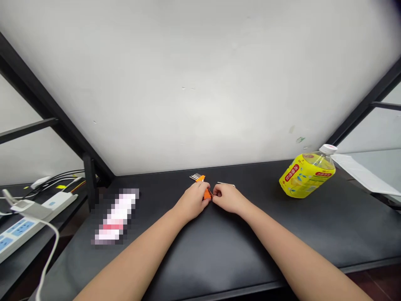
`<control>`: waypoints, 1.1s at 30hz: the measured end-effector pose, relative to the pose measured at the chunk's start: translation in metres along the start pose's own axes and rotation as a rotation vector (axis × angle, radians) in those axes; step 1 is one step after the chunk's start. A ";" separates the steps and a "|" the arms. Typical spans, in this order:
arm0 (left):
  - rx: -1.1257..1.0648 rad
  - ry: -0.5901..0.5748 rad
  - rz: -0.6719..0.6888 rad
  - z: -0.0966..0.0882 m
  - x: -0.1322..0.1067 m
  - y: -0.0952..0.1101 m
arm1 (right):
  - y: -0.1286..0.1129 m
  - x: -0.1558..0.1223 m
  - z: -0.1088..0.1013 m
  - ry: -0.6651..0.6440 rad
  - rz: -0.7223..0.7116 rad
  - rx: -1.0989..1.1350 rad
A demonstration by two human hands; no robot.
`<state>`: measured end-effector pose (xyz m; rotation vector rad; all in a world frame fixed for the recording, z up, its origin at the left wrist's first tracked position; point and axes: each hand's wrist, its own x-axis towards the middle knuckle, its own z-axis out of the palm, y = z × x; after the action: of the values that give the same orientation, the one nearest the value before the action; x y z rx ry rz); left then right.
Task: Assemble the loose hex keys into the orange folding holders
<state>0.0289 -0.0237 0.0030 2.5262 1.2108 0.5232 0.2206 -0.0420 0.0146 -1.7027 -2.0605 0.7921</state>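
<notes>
My left hand (191,200) is closed round a small orange holder (206,194) whose set of metal keys (196,177) sticks out past the fingers toward the wall. My right hand (228,197) is curled shut right beside it, its fingertips at the orange holder's end. A thin metal piece (226,183) shows just above the right hand's knuckles; whether the hand holds it I cannot tell. Both hands rest on the black table (219,246), near its middle.
A yellow-labelled bottle (307,172) with a white cap stands at the right. A blurred white and pink object (116,216) lies at the left. White power strips (28,217) and cables sit on a side shelf at far left. A white wall rises behind the table.
</notes>
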 end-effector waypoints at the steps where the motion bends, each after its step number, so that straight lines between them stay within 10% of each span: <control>1: 0.001 0.004 0.004 0.000 0.000 0.001 | -0.001 0.000 0.001 0.003 0.016 -0.008; 33: -0.009 -0.022 -0.026 -0.007 -0.004 0.004 | 0.011 -0.001 -0.018 -0.004 0.123 -0.394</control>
<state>0.0264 -0.0283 0.0097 2.4986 1.2283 0.4925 0.2398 -0.0378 0.0216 -2.0476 -2.2443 0.4402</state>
